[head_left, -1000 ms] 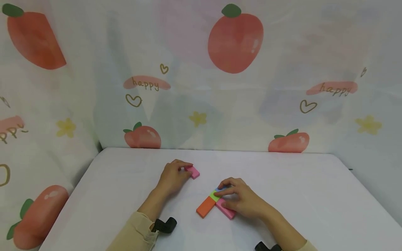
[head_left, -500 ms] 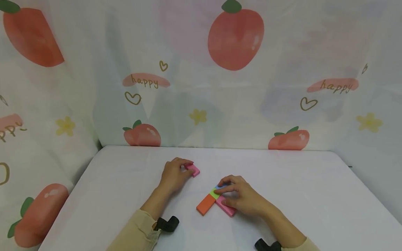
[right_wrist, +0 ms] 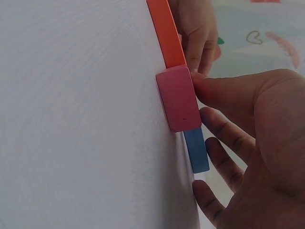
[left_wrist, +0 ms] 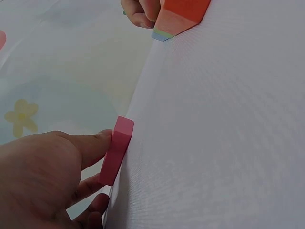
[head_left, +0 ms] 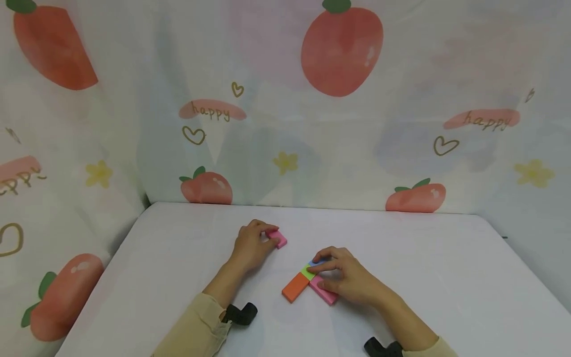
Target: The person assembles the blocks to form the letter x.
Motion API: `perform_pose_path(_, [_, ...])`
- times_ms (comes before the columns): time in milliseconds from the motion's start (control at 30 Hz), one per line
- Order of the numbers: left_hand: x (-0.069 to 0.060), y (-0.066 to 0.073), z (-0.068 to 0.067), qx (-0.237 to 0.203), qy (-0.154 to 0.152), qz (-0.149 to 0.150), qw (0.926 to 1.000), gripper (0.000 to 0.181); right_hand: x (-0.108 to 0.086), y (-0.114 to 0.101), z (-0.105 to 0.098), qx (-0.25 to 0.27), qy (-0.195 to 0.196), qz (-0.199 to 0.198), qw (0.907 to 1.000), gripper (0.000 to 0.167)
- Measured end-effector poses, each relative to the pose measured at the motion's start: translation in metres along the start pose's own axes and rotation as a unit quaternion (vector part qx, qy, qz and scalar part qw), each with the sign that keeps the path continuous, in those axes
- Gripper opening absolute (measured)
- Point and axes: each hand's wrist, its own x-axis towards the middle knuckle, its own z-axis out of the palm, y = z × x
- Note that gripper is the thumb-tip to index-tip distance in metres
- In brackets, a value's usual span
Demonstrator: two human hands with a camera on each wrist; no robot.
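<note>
My left hand [head_left: 251, 247] pinches a small pink block [head_left: 279, 239] between thumb and fingers on the white tabletop. In the left wrist view that pink block [left_wrist: 116, 150] appears edge-on beside the thumb. Nearer and to the right, an orange block [head_left: 295, 287], a green block [head_left: 306, 272] and a blue block [head_left: 315, 262] form a slanting row. A second pink block [head_left: 324, 292] branches off the row beside the green one. Over this group, my right hand [head_left: 352, 279] rests its thumb on the pink block and fingertips on the green and blue ones, partly hiding them.
A white cloth covers the table [head_left: 428, 277]. Behind it hangs a pale curtain [head_left: 339, 144] printed with fruit, hearts and flowers, which continues along both sides. A black wrist mount [head_left: 241, 314] sits on the left wrist, another mount [head_left: 382, 347] on the right.
The head view has tilted slightly, so everything shifts a little in frame. Both hands and the blocks keep their places on the table.
</note>
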Motion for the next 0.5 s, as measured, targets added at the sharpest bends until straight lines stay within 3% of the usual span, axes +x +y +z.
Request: perform_pose_path(500, [0.0005, -0.0009, 0.0003, -0.022, -0.013, -0.002, 0.9997, 0.030, 0.0001, 0.0013, -0.0003, 0.006, 0.002, -0.005, 1.0000, 0.032])
